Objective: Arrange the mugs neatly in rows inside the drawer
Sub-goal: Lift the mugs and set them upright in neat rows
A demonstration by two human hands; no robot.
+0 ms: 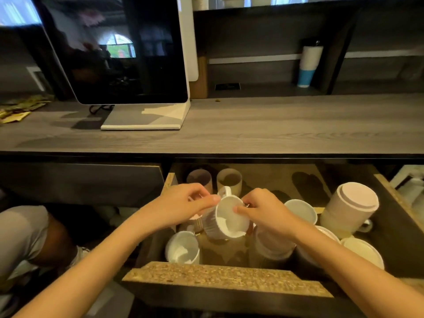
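An open drawer (226, 275) below the counter holds several white mugs. Both hands hold one white ribbed mug (226, 222) above the drawer's middle, tilted with its mouth toward me and its handle up. My left hand (185, 204) pinches its left rim; my right hand (263, 208) grips the right rim. Another white mug (182, 248) stands near the front left. Two mugs (214, 179) stand at the back left. A tall mug (350, 208) lies tilted upside down at the right, with more mugs (302, 211) near it.
A grey wooden counter (252, 125) runs above the drawer, carrying a monitor on a white stand (128, 65). A white and blue cup (308, 65) stands on a shelf behind. A person's knee in grey clothing (29, 237) is at the left.
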